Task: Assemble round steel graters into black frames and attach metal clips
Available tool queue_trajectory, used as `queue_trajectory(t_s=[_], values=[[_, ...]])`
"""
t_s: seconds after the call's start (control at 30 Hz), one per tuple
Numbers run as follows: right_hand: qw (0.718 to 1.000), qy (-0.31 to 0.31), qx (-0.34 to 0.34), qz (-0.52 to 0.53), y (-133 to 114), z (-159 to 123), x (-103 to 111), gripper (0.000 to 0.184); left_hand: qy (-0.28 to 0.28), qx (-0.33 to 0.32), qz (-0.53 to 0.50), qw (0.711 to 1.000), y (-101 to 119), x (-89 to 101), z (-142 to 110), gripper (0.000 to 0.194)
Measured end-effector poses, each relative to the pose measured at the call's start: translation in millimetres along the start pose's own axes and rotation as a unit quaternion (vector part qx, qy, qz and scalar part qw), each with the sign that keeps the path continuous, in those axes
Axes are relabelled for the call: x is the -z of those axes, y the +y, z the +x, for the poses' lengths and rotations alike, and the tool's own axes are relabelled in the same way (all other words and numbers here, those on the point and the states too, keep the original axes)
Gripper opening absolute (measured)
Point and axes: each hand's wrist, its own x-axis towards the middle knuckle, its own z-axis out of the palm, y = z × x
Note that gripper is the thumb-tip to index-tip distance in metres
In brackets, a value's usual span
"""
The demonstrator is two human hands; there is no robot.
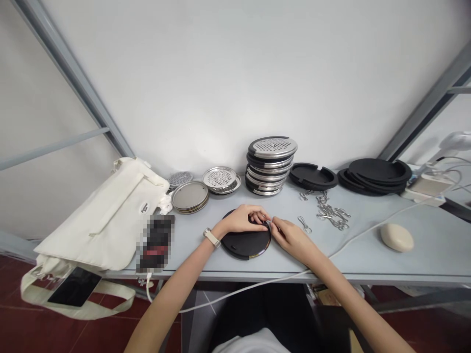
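A round black disc (245,245) lies on the table in front of me, with a small dark slot and a narrow printed strip near its rim. Over its far part my left hand (247,218) bends its fingers into a pinch. My right hand (294,239) rests at the disc's right edge, thumb and fingers pressed together. The fingertips of both hands meet at a small silvery piece (270,222), too covered to name. To the right lie a single metal snap hook (304,224) and a loose heap of similar hooks (333,215).
Behind stands a stack of perforated metal plates in black rims (270,169). Bare metal discs (190,196) and grater-like plates (220,178) lie left; black holders (379,171) right. A white bag (95,215), white cable (353,242) and cream oval object (397,237) share the table.
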Motion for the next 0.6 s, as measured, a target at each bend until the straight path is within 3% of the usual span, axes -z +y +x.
queue_trajectory(t_s=[0.23, 0.6], values=[[1.0, 0.01, -0.005, -0.018, 2.6, -0.4, 0.7, 0.025, -0.004, 0.004, 0.004, 1.0, 3.1, -0.3, -0.3, 0.03], [0.999, -0.031, 0.022, 0.009, 3.4, -0.6, 2.4, 0.028, 0.007, 0.004, -0.014, 1.0, 5.2, 0.2, -1.5, 0.027]])
